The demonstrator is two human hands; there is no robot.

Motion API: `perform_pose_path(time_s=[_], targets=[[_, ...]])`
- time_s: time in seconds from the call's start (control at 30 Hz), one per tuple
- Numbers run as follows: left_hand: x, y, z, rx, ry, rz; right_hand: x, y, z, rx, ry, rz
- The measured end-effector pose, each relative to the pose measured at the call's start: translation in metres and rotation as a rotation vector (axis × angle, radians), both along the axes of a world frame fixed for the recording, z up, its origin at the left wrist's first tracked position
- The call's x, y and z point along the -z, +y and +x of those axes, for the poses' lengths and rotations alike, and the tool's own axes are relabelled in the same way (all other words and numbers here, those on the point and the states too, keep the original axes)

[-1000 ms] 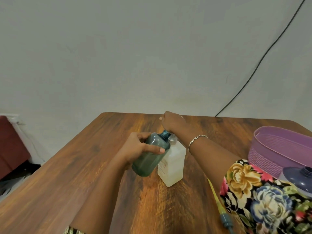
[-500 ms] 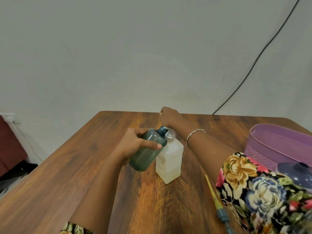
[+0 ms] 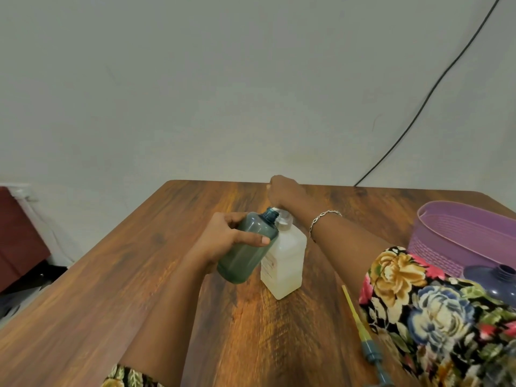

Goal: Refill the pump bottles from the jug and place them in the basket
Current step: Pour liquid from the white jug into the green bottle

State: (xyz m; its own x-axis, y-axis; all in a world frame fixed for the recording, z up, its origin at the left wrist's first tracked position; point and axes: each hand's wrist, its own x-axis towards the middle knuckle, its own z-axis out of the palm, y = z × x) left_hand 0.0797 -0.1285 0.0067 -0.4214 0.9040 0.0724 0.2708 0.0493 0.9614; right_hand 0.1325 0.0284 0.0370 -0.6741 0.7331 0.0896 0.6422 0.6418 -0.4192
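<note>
Your table (image 3: 125, 289) gives a steady base. The basket (image 3: 452, 247) waits at your right, near enough to take finished bottles. The jug (image 3: 287, 261) stands upright mid-table. Your left hand (image 3: 223, 241) wraps round the green bottle (image 3: 245, 261), tipping its open neck toward the jug's top, likely to line up a pour. A blue bottle (image 3: 491, 275) sits uncapped by the basket, and a pump (image 3: 369, 349) lies beside your sleeve. Your right hand (image 3: 284, 191) curls behind the jug's top; I cannot tell what it holds.
</note>
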Motion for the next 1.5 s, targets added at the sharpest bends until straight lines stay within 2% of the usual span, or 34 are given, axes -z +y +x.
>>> perform_pose_path(time_s=[0.13, 0.4, 0.63, 1.07, 1.33, 1.5], targets=[[-0.005, 0.002, 0.0, 0.007, 0.02, 0.009, -0.004, 0.0, -0.001, -0.021, -0.013, -0.006], [0.006, 0.005, 0.002, 0.001, -0.018, -0.006, 0.0, 0.001, -0.003, -0.013, -0.226, 0.01], [0.0, 0.003, 0.003, 0.005, -0.027, 0.014, -0.001, 0.0, 0.0, -0.012, -0.032, 0.032], [0.008, 0.006, 0.001, -0.005, -0.004, -0.017, 0.007, 0.007, -0.007, -0.023, -0.18, 0.038], [-0.001, 0.004, 0.007, -0.004, -0.034, 0.008, -0.003, 0.006, -0.002, -0.054, -0.049, 0.013], [-0.001, 0.004, 0.006, 0.01, -0.028, -0.004, 0.0, 0.005, -0.003, -0.048, -0.072, 0.019]])
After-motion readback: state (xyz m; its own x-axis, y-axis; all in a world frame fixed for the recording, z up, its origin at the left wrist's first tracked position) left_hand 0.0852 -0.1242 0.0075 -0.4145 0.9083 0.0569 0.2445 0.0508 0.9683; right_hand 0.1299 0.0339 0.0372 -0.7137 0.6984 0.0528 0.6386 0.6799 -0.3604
